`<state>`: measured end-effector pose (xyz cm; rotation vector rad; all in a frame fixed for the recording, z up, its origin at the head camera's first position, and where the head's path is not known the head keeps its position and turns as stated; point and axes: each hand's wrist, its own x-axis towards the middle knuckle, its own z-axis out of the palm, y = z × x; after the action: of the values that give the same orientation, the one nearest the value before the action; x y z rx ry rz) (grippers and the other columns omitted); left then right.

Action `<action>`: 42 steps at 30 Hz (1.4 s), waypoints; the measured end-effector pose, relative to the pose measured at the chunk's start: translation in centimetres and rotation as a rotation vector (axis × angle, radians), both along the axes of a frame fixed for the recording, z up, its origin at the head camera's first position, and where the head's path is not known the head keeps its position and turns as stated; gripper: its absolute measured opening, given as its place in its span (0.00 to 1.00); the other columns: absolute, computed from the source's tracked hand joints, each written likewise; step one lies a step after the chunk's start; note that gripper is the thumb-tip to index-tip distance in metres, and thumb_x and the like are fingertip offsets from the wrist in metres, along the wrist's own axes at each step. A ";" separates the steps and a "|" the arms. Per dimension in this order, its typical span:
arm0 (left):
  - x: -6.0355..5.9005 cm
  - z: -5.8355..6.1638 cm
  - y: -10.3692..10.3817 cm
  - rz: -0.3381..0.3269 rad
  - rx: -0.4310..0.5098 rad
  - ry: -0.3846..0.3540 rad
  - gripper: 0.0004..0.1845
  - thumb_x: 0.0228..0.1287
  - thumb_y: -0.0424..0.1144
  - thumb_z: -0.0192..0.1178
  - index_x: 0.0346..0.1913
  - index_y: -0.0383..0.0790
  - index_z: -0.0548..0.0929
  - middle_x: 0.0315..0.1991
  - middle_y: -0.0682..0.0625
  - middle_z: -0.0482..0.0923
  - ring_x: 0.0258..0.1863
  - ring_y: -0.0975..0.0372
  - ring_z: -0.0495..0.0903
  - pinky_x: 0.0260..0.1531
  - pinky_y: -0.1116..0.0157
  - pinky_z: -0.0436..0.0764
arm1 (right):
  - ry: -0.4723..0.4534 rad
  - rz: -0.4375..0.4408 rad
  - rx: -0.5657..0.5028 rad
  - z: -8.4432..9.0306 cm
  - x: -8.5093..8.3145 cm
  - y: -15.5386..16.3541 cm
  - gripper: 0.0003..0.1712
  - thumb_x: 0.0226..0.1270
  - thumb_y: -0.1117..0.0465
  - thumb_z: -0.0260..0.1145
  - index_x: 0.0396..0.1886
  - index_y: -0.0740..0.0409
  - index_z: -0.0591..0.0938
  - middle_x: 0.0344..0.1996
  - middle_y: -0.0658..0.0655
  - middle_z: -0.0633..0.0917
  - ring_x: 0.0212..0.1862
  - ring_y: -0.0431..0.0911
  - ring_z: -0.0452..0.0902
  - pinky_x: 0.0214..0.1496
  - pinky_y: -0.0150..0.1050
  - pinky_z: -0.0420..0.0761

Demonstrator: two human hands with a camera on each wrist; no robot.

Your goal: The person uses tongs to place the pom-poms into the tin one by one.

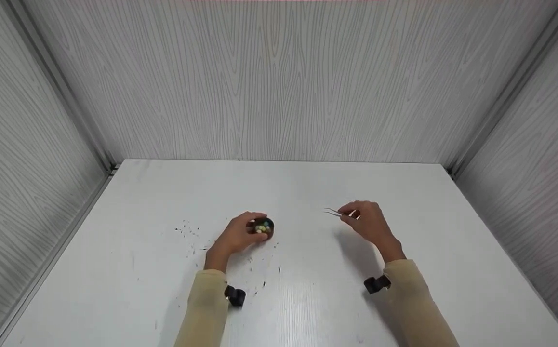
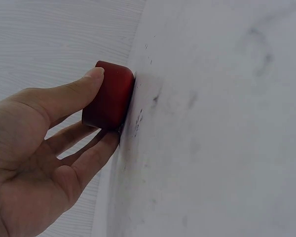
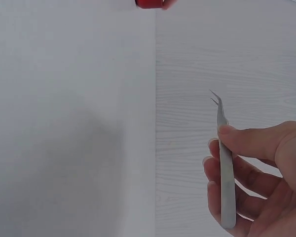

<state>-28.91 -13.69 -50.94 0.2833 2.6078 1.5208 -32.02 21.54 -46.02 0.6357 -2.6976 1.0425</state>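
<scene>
A small round red container (image 2: 111,96), dark inside, stands on the white table with several pale green, yellow and blue beads (image 1: 262,227) in it. My left hand (image 1: 238,233) grips it from the left, thumb on the near side and fingers round the far side. Over the table to the right, my right hand (image 1: 368,221) pinches a pair of metal tweezers (image 3: 226,177) between thumb and fingers. The bent tips of the tweezers stand slightly apart with nothing between them, pointing left toward the container in the head view.
Dark specks and scratches (image 1: 187,231) mark the white table (image 1: 303,289) left of and below the container. Wood-grained grey panels (image 1: 279,82) enclose the table at the back and sides. A black wrist camera (image 1: 235,296) sits on the left sleeve, another camera (image 1: 377,284) on the right.
</scene>
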 end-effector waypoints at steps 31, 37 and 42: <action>-0.1 0.1 0.5 0.008 -0.009 0.002 0.29 0.67 0.34 0.70 0.70 0.42 0.77 0.67 0.39 0.76 0.69 0.42 0.76 0.70 0.46 0.76 | -0.281 -0.310 0.084 -1.2 -1.8 9.6 0.12 0.68 0.64 0.71 0.49 0.63 0.90 0.48 0.66 0.89 0.51 0.59 0.84 0.46 0.41 0.81; -0.1 0.1 0.3 0.005 -0.012 0.007 0.29 0.67 0.34 0.70 0.70 0.42 0.77 0.67 0.39 0.76 0.69 0.42 0.76 0.70 0.46 0.75 | -0.373 -0.354 0.075 -1.9 -2.0 10.6 0.13 0.69 0.62 0.71 0.51 0.62 0.89 0.51 0.67 0.88 0.56 0.61 0.81 0.50 0.46 0.82; 0.0 0.2 0.4 0.012 -0.010 0.000 0.29 0.66 0.34 0.70 0.70 0.43 0.77 0.67 0.40 0.76 0.69 0.43 0.76 0.71 0.46 0.75 | -0.397 -0.373 0.098 -2.2 -1.9 11.0 0.14 0.70 0.61 0.70 0.52 0.62 0.89 0.51 0.67 0.88 0.54 0.59 0.83 0.50 0.46 0.83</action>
<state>-28.90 -13.30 -50.70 0.2680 2.6210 1.5113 -33.96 32.53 -48.25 -0.0828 -3.0464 1.0261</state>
